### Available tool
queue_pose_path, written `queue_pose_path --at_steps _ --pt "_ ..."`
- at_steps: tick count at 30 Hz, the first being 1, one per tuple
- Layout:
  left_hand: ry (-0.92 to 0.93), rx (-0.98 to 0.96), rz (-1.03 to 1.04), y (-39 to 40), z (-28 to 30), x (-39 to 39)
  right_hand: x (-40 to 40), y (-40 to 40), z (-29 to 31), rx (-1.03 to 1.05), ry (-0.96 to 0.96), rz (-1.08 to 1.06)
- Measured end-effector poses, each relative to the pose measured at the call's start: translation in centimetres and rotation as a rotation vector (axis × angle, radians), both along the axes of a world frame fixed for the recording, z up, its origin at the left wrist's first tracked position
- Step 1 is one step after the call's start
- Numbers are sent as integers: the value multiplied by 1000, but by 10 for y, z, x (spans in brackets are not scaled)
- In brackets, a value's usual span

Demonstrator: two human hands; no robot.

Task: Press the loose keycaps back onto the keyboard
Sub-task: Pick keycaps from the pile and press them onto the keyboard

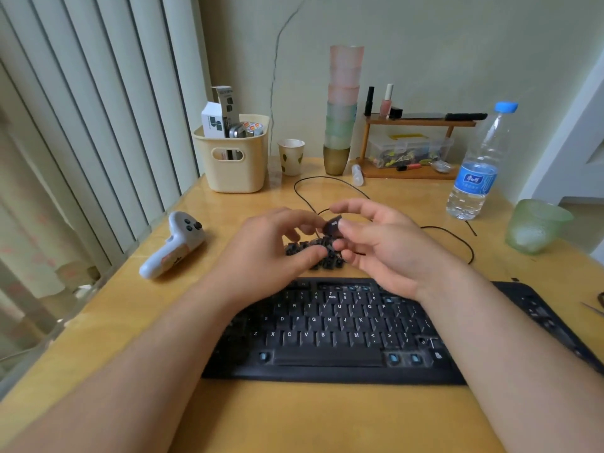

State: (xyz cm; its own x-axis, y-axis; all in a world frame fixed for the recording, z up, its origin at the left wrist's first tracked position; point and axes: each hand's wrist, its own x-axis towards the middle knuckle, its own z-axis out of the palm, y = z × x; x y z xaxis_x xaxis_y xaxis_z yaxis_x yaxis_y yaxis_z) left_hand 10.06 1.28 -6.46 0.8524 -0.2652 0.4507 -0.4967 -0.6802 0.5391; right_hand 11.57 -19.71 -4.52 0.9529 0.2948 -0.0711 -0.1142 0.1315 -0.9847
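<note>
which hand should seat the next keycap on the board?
Probably right. The right hand already pinches a keycap above the loose pile, behind the keyboard. The left hand rests on the pile; whether it holds one is unclear.

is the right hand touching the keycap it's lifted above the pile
Touching: the head view shows the right hand pinching the keycap, thumb on it, above the pile.

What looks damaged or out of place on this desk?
The keyboard has bare blue switch stems showing where caps are missing, mostly in its bottom row. The loose keycaps lie heaped behind it. The right hand pinches one keycap.
</note>
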Motion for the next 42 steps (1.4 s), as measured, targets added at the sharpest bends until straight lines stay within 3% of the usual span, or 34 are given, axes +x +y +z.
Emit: queue_pose_path --at_steps 8,24,31,36,42 --pt "-117 -119 -11 -14 -4 -2 -12 -13 -1 181 84 86" --pt "-184 -12 -31 -4 4 -8 -19 -14 1 85 32 105" --pt "17 -263 -91 -10 9 -17 -24 -13 1 32 -82 108" --pt "164 -393 -113 -7 13 -17 -24 -8 -1 35 -233 -11" --pt "315 -455 -228 -5 12 -17 -23 -7 -2 -164 -427 -158"
